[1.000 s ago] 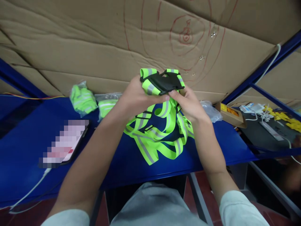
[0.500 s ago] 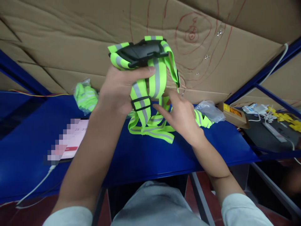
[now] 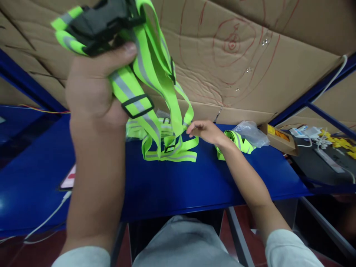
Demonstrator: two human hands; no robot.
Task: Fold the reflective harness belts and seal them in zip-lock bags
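A fluorescent yellow-green reflective harness [image 3: 167, 92] hangs above a smooth blue tabletop [image 3: 172, 185], its lower loops trailing onto the surface. The left hand [image 3: 96, 85] hoists it at upper left, thumb and fingers clamped on the webbing below a black plastic side-release buckle [image 3: 101, 22]; the frame's top edge crops the buckle, and blur softens it. A silver-gray stripe runs along the flat webbing, threaded through a rectangular black slide adjuster [image 3: 135, 99]. The right hand [image 3: 208, 131] extends bent fingers to the webbing's edge; whether they grip it cannot be told.

Behind the hanging straps, a bundle in clear plastic [image 3: 133, 128] is partly hidden. At right, a strap coil [image 3: 238, 140] lies beside a crumpled transparent bag [image 3: 251, 132] and a windowed cardboard box [image 3: 279, 140]. The left forearm covers most of a phone [image 3: 68, 181]. Creased cardboard [image 3: 200, 44], marked with red rings, backs the scene.
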